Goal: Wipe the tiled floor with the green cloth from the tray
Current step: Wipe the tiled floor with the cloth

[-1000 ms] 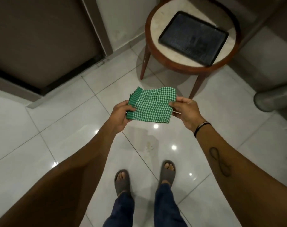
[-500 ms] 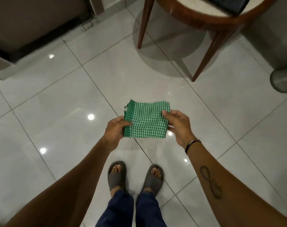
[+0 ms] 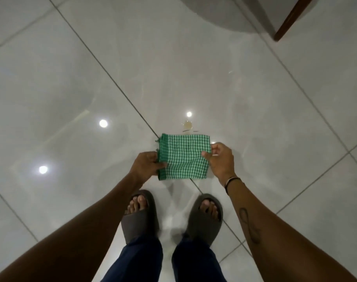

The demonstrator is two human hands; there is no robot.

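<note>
You hold the green cloth point(image 3: 184, 156) folded flat between your 2 hands, above the tiled floor point(image 3: 71, 88) and in front of your sandals point(image 3: 204, 216). Your left hand point(image 3: 146, 166) pinches its left edge and your right hand point(image 3: 221, 159) pinches its right edge. The wiping is not yet begun, I judge. Next you must bend down and press the cloth on the small brownish spot point(image 3: 187, 124) just beyond it.

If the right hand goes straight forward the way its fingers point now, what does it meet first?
The right hand points forward and down, pinching the green cloth. Beyond it lies only the tiled floor; the small brownish spot sits slightly to its left. Depth is unclear.
</note>
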